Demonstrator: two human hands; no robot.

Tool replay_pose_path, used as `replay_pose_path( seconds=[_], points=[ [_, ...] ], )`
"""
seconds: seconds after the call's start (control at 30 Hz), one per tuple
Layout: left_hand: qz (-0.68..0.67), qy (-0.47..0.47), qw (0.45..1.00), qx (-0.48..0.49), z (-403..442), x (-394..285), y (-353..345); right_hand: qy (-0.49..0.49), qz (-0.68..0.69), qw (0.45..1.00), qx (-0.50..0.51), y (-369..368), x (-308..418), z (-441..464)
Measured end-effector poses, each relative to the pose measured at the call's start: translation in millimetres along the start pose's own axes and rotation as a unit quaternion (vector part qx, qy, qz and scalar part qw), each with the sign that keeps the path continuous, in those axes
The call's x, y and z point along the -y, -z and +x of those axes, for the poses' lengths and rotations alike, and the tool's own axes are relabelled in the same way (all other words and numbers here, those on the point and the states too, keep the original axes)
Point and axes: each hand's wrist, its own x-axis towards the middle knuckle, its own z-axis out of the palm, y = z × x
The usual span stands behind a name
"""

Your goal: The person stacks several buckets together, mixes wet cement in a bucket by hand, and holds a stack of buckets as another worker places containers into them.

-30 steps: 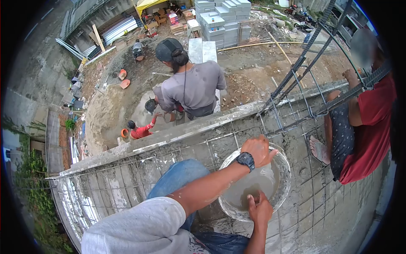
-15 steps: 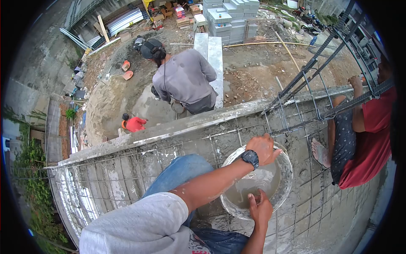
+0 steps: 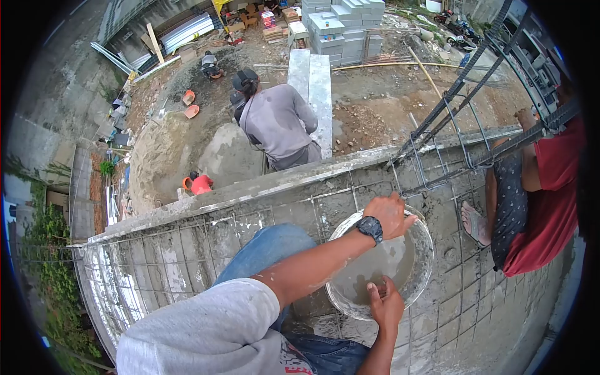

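A round bucket [image 3: 335,289] of murky grey liquid stands on the wet mesh-covered surface. My left hand [image 3: 387,215], with a black watch at the wrist, is at its far rim. The thumb points right over the inside, and the other fingers curl at the rim, partly hidden. At the near right rim is my right hand [image 3: 386,303]; its thumb and index finger stand apart over the liquid and the remaining fingers are partly hidden. Nothing shows between those two fingertips.
A concrete ledge [image 3: 275,185] runs beyond the bucket. A rebar frame [image 3: 462,170] slants at the right, near a seated person in red [image 3: 550,206]. Below the ledge are a person in grey [image 3: 278,122], others farther down, a sand pile [image 3: 153,159] and stacked blocks [image 3: 350,34].
The person in grey has shifted and leans lower than in the first frame. The person in red below has sunk lower behind the ledge. My hands remain at the bucket with little movement.
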Motion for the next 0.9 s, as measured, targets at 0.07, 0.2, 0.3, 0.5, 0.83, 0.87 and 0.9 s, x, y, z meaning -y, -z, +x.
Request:
replay_pose_path(
  seconds=[0.07, 0.2, 0.3, 0.5, 0.83, 0.87, 0.9],
  points=[
    [0.005, -0.001, 1.0, -0.007, 0.3, 0.5, -0.5, 0.01, 0.008, 1.0, -0.009, -3.3, -4.4, 1.5],
    [0.006, -0.005, 1.0, -0.015, 0.4, 0.2, -1.8, 0.002, 0.02, 1.0, -0.008, -4.0, -6.3, 2.7],
    [0.008, -0.001, 1.0, -0.012, -0.5, 1.6, -2.4, -0.002, 0.019, 1.0, -0.005, -5.1, -5.5, 2.0],
    [0.01, 0.001, 1.0, -0.012, -0.2, 0.5, 0.1, -0.001, 0.027, 1.0, -0.005, -6.2, -7.0, 3.3],
    [0.012, 0.001, 1.0, -0.012, -0.1, 2.4, 1.0, 0.01, 0.0, 1.0, -0.006, -7.4, -3.1, 4.0],
    [0.014, -0.006, 1.0, -0.012, -0.5, 1.3, -0.6, 0.012, -0.009, 1.0, -0.009, -7.8, -4.5, 2.8],
    [0.018, -0.002, 1.0, -0.002, 0.2, 0.3, -0.3, 0.018, -0.021, 1.0, -0.009, -8.3, -5.1, 2.5]
  ],
)
